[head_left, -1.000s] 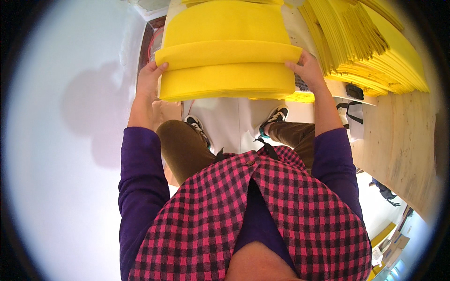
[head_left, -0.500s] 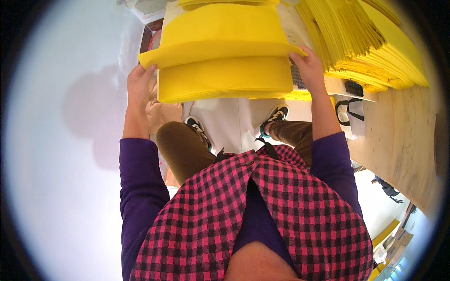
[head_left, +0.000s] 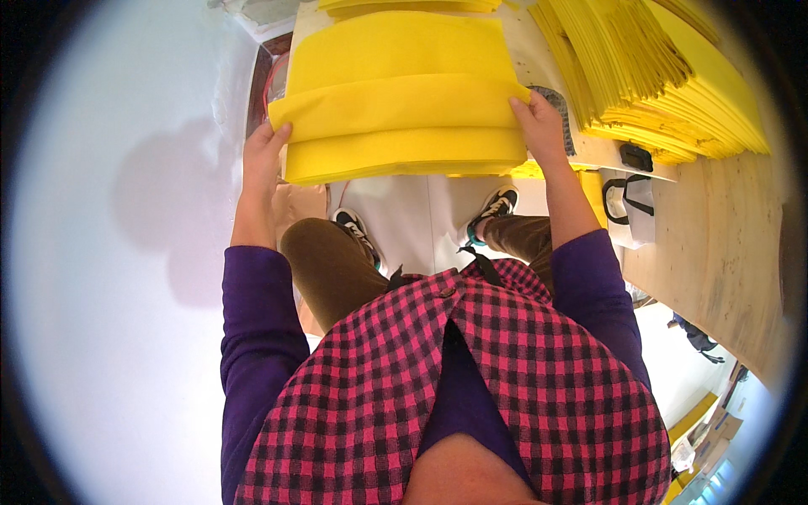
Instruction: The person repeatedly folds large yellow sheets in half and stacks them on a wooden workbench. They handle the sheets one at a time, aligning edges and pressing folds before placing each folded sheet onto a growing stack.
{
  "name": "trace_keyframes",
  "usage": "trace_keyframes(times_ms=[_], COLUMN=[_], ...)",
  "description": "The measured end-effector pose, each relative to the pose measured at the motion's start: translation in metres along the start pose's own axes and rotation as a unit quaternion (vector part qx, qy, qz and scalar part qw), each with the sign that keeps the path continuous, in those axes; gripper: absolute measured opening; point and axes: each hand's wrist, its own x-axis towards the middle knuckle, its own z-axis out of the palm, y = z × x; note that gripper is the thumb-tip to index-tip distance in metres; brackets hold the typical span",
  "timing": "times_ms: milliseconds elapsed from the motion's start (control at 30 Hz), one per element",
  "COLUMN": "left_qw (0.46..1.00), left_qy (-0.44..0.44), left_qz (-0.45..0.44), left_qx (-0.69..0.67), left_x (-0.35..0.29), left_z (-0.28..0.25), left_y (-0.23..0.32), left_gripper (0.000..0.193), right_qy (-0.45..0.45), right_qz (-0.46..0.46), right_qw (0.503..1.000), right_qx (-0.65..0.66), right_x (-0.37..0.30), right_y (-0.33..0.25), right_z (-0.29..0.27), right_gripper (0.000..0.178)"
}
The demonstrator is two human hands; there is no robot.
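One pale wall (head_left: pixel 109 353) fills the space to the left of the left hand, with one shadow on it, and one wooden surface (head_left: pixel 690 244) spreads to the right of the right hand. Nearer the body than both hands is one red-and-black checked garment (head_left: pixel 353 404), flanked by two purple sleeves (head_left: pixel 261 311). Right of the right hand rest at least two yellow bundles, an upper bundle (head_left: pixel 627 59) of folded layers and a lower bundle (head_left: pixel 715 118) beneath it — the layers lie too close to count. Directly between the hands, and reaching beyond them, is one yellow stack (head_left: pixel 404 50). Across it runs one yellow sheet (head_left: pixel 396 105), its raised band spanning from hand to hand; how its far edge meets the stack I cannot tell. Two brown trouser legs (head_left: pixel 328 269) show below the hands. There are two hands, well apart: the left hand (head_left: pixel 267 147) pinches the band's left end, thumb in front, and the right hand (head_left: pixel 541 126) pinches its right end the same way. Far beyond the hands lies one more yellow pile (head_left: pixel 412 7), partly cut off. One white bag (head_left: pixel 641 210) with dark handles hangs or stands right of the right forearm — and two dark shoes (head_left: pixel 497 206) are on the floor between the forearms. Just beside the right hand is one grey patterned piece (head_left: pixel 560 109), partly hidden; farther right sits one small black object (head_left: pixel 635 156).
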Motion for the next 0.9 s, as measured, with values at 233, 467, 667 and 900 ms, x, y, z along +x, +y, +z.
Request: trace_keyframes(times_ms=[233,467,667,900], left_qw=[0.995,0.974,0.929,0.839], left_qy=[0.084,0.133,0.141,0.137], left_qz=[0.007,0.04,0.052,0.067], left_qx=[0.047,0.179,0.338,0.522], left_x=[0.008,0.022,0.023,0.014], left_z=[0.003,0.008,0.013,0.028], left_y=[-0.012,-0.022,-0.011,0.006], left_gripper=[0.031,0.033,0.039,0.038], right_qy=[0.039,0.083,0.047,0.041], right_qz=[-0.013,-0.063,-0.022,-0.016], right_qw=[0.989,0.988,0.987,0.981], right_qx=[-0.143,-0.111,-0.151,-0.19], right_x=[0.012,0.007,0.007,0.011], right_y=[0.003,0.009,0.008,0.009], right_z=[0.008,0.015,0.009,0.008], right_gripper=[0.026,0.024,0.026,0.028])
